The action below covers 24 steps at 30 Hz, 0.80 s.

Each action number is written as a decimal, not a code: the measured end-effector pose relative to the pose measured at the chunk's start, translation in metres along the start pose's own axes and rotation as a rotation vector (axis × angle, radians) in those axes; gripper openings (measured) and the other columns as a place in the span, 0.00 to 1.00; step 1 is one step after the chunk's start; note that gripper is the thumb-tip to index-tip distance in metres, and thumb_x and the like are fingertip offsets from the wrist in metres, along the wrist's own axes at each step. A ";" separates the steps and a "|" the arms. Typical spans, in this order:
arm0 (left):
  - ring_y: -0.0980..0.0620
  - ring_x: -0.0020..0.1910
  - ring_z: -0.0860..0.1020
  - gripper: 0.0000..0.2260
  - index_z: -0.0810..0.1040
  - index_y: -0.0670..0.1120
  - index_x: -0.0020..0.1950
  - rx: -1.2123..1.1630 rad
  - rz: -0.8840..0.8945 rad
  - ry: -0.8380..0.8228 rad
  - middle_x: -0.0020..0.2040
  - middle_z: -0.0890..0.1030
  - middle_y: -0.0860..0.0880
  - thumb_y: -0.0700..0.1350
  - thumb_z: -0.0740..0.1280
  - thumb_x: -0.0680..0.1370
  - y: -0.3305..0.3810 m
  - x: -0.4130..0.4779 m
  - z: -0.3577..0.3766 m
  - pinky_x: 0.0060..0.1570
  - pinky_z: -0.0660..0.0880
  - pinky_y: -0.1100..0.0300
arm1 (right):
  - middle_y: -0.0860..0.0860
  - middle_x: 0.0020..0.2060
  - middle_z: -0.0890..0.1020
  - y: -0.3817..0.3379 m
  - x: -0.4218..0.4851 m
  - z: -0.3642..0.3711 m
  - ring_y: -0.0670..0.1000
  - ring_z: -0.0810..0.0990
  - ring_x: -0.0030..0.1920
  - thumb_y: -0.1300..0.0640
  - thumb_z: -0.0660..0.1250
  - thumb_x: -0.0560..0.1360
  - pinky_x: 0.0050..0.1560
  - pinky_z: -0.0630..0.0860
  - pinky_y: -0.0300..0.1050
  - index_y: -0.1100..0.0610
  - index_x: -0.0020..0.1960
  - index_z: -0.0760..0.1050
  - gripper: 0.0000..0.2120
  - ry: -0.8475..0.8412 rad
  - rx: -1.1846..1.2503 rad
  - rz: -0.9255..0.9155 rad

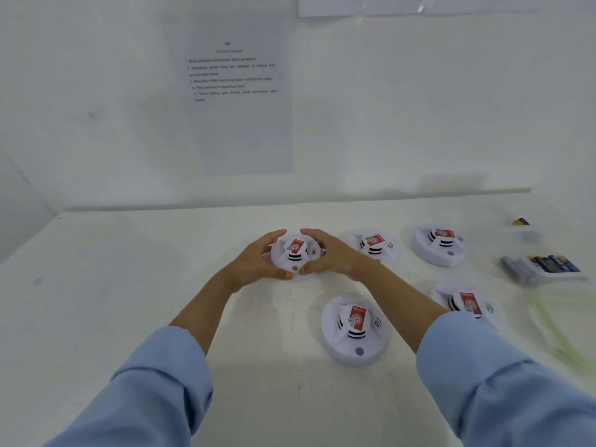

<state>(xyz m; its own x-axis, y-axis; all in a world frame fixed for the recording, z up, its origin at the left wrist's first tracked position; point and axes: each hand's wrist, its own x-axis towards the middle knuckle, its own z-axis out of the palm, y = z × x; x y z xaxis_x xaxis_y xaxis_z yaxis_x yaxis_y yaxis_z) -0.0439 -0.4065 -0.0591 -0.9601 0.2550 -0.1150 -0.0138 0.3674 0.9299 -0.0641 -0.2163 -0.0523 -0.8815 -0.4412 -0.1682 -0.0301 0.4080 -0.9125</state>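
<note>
The white tabletop (pixel 129 285) fills the lower half of the view. On the wall behind it hangs a printed sheet (pixel 242 130), its text too blurred to read. Two light blue sleeves (pixel 154 382) reach forward over the tabletop. Four free white detectors with red labels lie to the right: the near detector (pixel 354 330), the right detector (pixel 467 304) partly behind a sleeve, the middle detector (pixel 372 245) and the far detector (pixel 440 245). The held detector (pixel 295 253) is at the centre, left of the others. The left hand (pixel 258 261) and the right hand (pixel 332 253) grip it from both sides, the fingers (pixel 274 237) curled round its rim and the thumbs nearly meeting at the near edge. I cannot tell if it rests on the tabletop. At the far right a clear tray (pixel 567 277) holds batteries (pixel 551 264)
</note>
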 end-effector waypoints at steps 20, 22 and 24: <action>0.52 0.60 0.73 0.46 0.68 0.45 0.68 0.067 0.062 0.047 0.63 0.72 0.49 0.44 0.79 0.51 0.023 0.027 0.001 0.55 0.74 0.60 | 0.52 0.63 0.74 -0.006 -0.002 -0.035 0.51 0.74 0.61 0.65 0.78 0.60 0.63 0.73 0.47 0.54 0.67 0.68 0.38 0.124 -0.094 -0.061; 0.52 0.59 0.73 0.46 0.68 0.45 0.68 0.084 0.099 0.052 0.63 0.72 0.50 0.44 0.79 0.51 0.041 0.031 0.010 0.56 0.74 0.60 | 0.52 0.62 0.74 -0.014 -0.012 -0.052 0.51 0.74 0.60 0.66 0.78 0.61 0.62 0.73 0.46 0.55 0.67 0.67 0.37 0.138 -0.114 -0.088; 0.53 0.59 0.73 0.45 0.68 0.45 0.69 0.100 0.129 0.054 0.63 0.71 0.50 0.44 0.78 0.53 0.058 0.035 0.023 0.54 0.74 0.62 | 0.51 0.62 0.74 -0.018 -0.024 -0.071 0.50 0.74 0.60 0.64 0.78 0.62 0.59 0.75 0.47 0.53 0.67 0.67 0.37 0.148 -0.136 -0.093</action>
<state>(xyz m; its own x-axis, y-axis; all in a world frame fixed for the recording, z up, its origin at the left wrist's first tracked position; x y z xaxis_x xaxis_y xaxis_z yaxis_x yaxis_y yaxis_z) -0.0714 -0.3556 -0.0169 -0.9658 0.2582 0.0251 0.1362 0.4224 0.8961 -0.0758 -0.1559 -0.0056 -0.9312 -0.3640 -0.0201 -0.1687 0.4791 -0.8614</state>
